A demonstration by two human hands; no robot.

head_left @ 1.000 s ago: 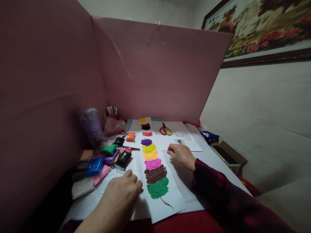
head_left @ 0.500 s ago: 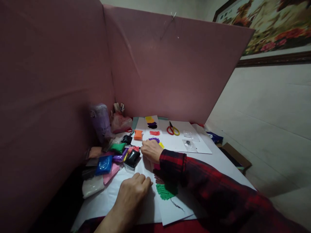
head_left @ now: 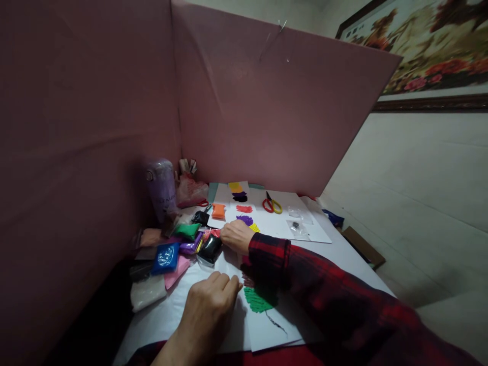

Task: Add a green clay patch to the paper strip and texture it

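Note:
My left hand (head_left: 211,302) is closed in a loose fist low over the white table, beside a strip of white paper (head_left: 274,333). Its fingertips are turned away, so I cannot make out what they hold, if anything. My right hand (head_left: 237,237) reaches across the paper with its fingers curled together, close to a black clay packet (head_left: 209,249) and a coral-red packet (head_left: 213,233). Its fingertips are hidden as well. Under the right sleeve, the paper bears a thick green patch (head_left: 261,300), a brownish one and a thin dark line.
Several bagged clay packets lie at the left, among them a blue one (head_left: 165,258) and a green one (head_left: 187,231). An orange packet (head_left: 218,211) and scissors (head_left: 271,204) rest farther back. A purple bottle (head_left: 160,188) stands by the pink partition (head_left: 267,112).
The view has shifted slightly. Both hands keep nearly the same place and closed shape; no thing has visibly been picked up or let go.

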